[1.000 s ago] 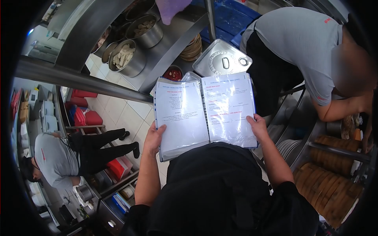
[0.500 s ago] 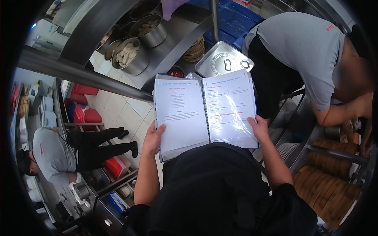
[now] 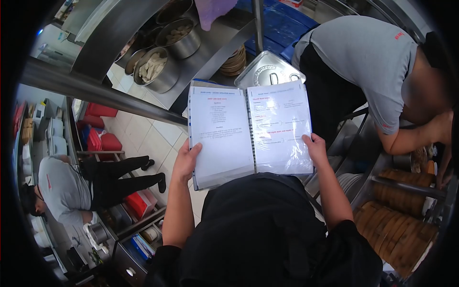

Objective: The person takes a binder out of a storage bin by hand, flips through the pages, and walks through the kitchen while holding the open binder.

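Observation:
An opened ring binder (image 3: 222,153) of printed pages in clear plastic sleeves lies spread in front of my body. Red headings and small black text run across both pages, too fine to read. My left hand (image 3: 185,160) grips the binder's left edge, thumb on top of the page. At the opposite edge my right hand (image 3: 316,149) holds on in the same way, its fingers mostly hidden underneath. Light glares off the right-hand sleeve. Just beyond the binder is a square metal tin (image 3: 270,71), partly covered by its top edge.
Metal pots (image 3: 157,71) of pale food stand on a steel shelf beyond a thick rail (image 3: 110,93). One co-worker (image 3: 361,57) bends over at the right, near stacked bamboo steamers (image 3: 394,234). Another person (image 3: 64,189) works at a counter on the left. Red containers (image 3: 107,141) sit nearby.
The binder and both my hands have risen slightly in view, and the binder now covers more of the tin. Both hands keep their hold on it.

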Demonstrator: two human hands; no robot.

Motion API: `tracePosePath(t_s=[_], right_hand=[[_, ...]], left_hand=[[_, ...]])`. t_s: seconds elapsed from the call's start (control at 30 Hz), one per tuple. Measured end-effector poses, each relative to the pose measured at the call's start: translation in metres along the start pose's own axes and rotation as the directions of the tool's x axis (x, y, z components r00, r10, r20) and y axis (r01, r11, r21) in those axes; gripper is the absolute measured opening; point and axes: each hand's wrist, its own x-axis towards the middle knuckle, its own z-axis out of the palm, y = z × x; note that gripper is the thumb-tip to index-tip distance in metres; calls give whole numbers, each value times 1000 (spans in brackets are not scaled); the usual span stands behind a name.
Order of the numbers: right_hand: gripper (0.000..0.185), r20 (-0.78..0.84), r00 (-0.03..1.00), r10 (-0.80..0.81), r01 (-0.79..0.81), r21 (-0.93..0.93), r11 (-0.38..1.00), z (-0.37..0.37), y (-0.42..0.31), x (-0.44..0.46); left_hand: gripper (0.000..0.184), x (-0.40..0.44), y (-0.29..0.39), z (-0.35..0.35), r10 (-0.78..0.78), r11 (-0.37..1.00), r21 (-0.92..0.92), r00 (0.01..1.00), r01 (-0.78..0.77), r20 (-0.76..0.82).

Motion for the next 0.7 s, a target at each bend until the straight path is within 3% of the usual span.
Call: tracePosePath(t_s=[0.7], right_hand=[[25,19,992,123,-124,50,991,2,9,14]], left_hand=[[33,19,13,10,-55,998,-2,998,55,-41]])
